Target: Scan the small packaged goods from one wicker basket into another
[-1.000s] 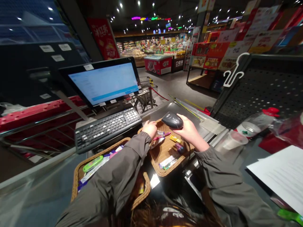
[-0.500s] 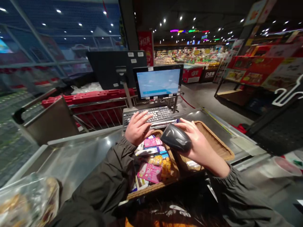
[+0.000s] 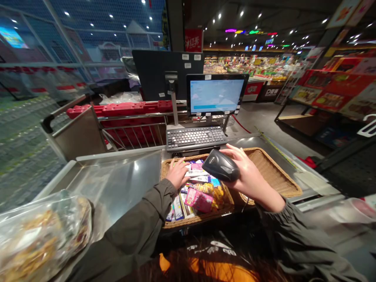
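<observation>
My right hand [image 3: 249,176] grips a black handheld barcode scanner [image 3: 221,166], held above the right part of a wicker basket [image 3: 179,224]. The basket is filled with small snack packets, among them a pink packet [image 3: 199,199] near the front and yellow ones beside it. Over the basket's back left, my left hand [image 3: 177,173] has its fingers stretched out above the packets; whether the fingertips touch them I cannot tell. Just behind both hands lies a black keyboard [image 3: 196,137]. The scanner hides some of the packets.
A second wicker basket [image 3: 274,176] stands at the right, partly behind my right hand. Beyond the keyboard rises a lit monitor [image 3: 216,96], with a dark screen back [image 3: 155,74] to its left. Clear plastic bags of food [image 3: 44,239] lie at the metal counter's front left.
My left hand has come down from the keyboard to the snack basket. My right hand still holds the scanner. The view has shifted, so the background sits further right.
</observation>
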`<state>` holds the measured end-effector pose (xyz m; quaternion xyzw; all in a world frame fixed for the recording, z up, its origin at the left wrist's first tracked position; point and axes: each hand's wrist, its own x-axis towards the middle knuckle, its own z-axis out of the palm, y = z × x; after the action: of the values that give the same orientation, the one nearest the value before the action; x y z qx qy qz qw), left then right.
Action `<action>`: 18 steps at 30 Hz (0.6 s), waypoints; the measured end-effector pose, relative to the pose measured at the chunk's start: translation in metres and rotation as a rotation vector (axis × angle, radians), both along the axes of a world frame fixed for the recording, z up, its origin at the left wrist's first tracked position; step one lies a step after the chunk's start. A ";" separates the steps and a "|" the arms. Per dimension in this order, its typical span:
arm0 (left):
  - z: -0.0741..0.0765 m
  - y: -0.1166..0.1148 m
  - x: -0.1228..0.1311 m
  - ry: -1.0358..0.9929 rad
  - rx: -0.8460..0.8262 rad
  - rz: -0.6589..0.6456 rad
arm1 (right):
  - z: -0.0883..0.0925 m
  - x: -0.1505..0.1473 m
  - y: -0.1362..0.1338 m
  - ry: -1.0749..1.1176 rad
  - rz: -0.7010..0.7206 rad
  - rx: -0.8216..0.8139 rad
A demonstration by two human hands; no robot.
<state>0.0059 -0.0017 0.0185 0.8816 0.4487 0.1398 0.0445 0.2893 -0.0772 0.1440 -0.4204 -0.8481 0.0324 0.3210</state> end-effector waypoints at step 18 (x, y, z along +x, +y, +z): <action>0.031 0.020 0.016 -0.033 0.122 0.162 | -0.009 0.021 0.008 -0.003 -0.035 -0.006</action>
<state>0.0219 0.0184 0.0495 0.8411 0.5083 0.1843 -0.0133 0.3102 -0.0692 0.1354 -0.4362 -0.8409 0.0285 0.3190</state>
